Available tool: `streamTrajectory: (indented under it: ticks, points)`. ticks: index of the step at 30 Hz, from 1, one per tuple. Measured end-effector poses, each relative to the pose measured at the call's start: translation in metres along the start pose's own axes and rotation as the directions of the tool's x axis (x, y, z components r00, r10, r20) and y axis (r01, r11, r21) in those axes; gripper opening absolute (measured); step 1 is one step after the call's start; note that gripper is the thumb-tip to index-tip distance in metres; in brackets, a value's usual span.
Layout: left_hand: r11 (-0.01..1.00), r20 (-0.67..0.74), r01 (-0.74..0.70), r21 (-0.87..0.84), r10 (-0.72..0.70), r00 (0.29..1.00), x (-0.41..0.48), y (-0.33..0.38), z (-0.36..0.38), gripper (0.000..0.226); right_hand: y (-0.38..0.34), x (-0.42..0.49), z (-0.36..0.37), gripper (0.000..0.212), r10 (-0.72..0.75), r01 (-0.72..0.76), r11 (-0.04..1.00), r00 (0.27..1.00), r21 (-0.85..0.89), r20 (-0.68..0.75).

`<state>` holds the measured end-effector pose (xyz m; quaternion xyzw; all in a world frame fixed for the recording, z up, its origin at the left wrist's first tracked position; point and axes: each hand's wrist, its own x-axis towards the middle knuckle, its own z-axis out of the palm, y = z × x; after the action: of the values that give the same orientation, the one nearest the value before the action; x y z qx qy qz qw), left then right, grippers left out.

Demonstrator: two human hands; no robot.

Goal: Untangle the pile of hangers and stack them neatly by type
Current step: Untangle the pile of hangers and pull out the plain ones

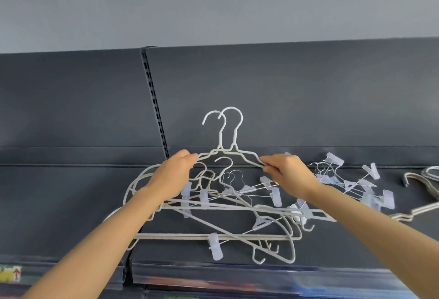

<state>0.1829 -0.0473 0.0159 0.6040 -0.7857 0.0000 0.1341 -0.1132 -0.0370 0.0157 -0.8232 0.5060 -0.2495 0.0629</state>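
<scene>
A tangled pile of white hangers [213, 206] lies on a dark grey shelf [71, 191]; it mixes plain coated hangers with thin wire hangers bearing clear clips. Two plain white hangers [229, 132] stand upright above the pile, hooks up, side by side. My left hand [177, 172] grips their left shoulder. At the right shoulder my right hand [288, 170] pinches them. A separate bunch of clip hangers [356, 184] lies to the right of the pile.
More pale hangers [420, 181] lie at the far right edge of the shelf. The dark back panel has a slotted upright rail [154, 104]. A price-label strip [237, 275] runs along the shelf's front edge.
</scene>
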Motion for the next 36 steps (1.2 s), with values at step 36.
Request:
streamTrajectory:
  ticks: [36]
  points:
    - [0.84, -0.047, -0.5, -0.213, 0.502, 0.864, 0.098, 0.356, 0.053, 0.051, 0.232, -0.207, -0.198, 0.015, 0.438, -0.474, 0.874, 0.865, -0.11, -0.243]
